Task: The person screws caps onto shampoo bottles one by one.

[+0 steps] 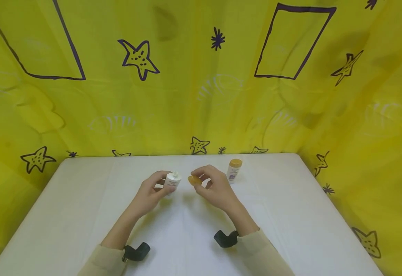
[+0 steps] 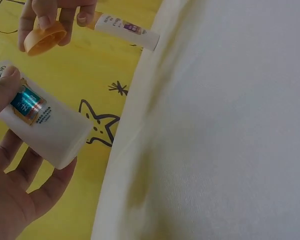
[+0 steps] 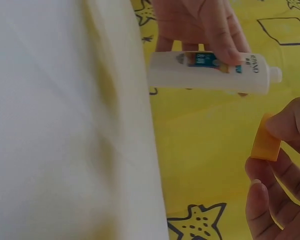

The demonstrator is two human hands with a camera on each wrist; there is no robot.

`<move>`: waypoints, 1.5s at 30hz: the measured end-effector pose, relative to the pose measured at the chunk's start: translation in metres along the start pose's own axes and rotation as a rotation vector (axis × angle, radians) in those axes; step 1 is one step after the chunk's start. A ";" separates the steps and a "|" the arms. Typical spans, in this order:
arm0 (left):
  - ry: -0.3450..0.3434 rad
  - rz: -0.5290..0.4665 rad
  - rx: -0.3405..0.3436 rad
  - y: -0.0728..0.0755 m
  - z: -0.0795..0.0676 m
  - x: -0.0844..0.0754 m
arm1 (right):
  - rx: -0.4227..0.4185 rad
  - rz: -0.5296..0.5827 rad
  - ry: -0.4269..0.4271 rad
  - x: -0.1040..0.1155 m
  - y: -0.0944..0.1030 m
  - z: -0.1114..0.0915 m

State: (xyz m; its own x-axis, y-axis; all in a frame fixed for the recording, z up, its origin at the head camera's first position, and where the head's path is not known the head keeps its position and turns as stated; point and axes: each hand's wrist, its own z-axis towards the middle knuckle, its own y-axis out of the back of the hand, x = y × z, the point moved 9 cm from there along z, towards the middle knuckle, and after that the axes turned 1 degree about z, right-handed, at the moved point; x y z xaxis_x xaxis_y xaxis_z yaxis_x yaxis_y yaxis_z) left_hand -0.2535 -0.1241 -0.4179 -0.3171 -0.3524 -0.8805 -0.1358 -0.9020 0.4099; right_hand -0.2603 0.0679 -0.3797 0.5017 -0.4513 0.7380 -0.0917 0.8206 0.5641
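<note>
My left hand (image 1: 151,193) grips a white shampoo-type bottle (image 1: 172,181) around its body, thumb across the front label. The bottle's narrow neck shows uncapped at the top in the head view. In the right wrist view the same bottle (image 3: 165,70) has a teal and orange label. My right hand (image 1: 218,188) pinches an orange cap (image 1: 195,180) between thumb and fingers, a short gap to the right of the neck. The cap's hollow underside shows in the left wrist view, where the cap (image 2: 44,39) is apart from the bottle (image 2: 57,131).
A second white bottle (image 1: 233,173) with its orange cap on stands on the white table (image 1: 273,214), just beyond my right hand. Behind the table hangs a yellow curtain (image 1: 173,99) with drawn stars. Black wrist cameras (image 1: 137,252) sit at both cuffs.
</note>
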 end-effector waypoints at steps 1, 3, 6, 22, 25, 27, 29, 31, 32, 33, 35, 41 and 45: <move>-0.017 0.019 0.005 -0.001 -0.001 -0.002 | -0.002 0.012 -0.002 0.001 0.002 -0.002; -0.049 0.060 0.016 -0.005 -0.004 -0.007 | -0.004 0.028 0.005 0.003 0.004 -0.005; -0.086 0.095 0.041 -0.012 -0.009 -0.013 | -0.008 0.043 0.036 0.007 0.008 -0.011; -0.151 0.114 0.126 -0.029 -0.016 -0.028 | -0.050 0.146 0.162 0.018 0.018 -0.023; -0.151 0.124 0.140 -0.030 -0.016 -0.030 | -0.047 0.171 0.176 0.022 0.019 -0.024; -0.146 0.132 0.148 -0.031 -0.017 -0.030 | -0.035 0.179 0.191 0.025 0.017 -0.024; -0.139 0.136 0.156 -0.032 -0.018 -0.030 | -0.022 0.180 0.205 0.028 0.013 -0.025; -0.135 0.139 0.161 -0.034 -0.018 -0.030 | -0.013 0.178 0.211 0.029 0.011 -0.025; -0.132 0.139 0.162 -0.034 -0.017 -0.030 | -0.011 0.174 0.213 0.029 0.011 -0.025; -0.130 0.140 0.164 -0.035 -0.017 -0.030 | -0.009 0.172 0.213 0.029 0.010 -0.025; -0.128 0.137 0.167 -0.036 -0.018 -0.030 | -0.006 0.169 0.208 0.039 0.012 -0.025; -0.116 0.140 0.175 -0.037 -0.019 -0.029 | 0.006 0.155 0.254 0.068 0.018 -0.028; -0.106 0.149 0.170 -0.036 -0.019 -0.029 | 0.007 0.148 0.276 0.070 0.018 -0.029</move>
State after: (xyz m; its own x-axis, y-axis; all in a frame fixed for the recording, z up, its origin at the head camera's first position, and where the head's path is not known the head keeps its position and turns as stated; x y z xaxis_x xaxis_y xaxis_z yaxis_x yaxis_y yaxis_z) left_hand -0.2214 -0.0865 -0.4114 -0.4408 -0.4424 -0.7810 -0.2328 -0.7840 0.5755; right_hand -0.2022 0.0613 -0.3289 0.6967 -0.2144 0.6846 -0.1867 0.8672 0.4615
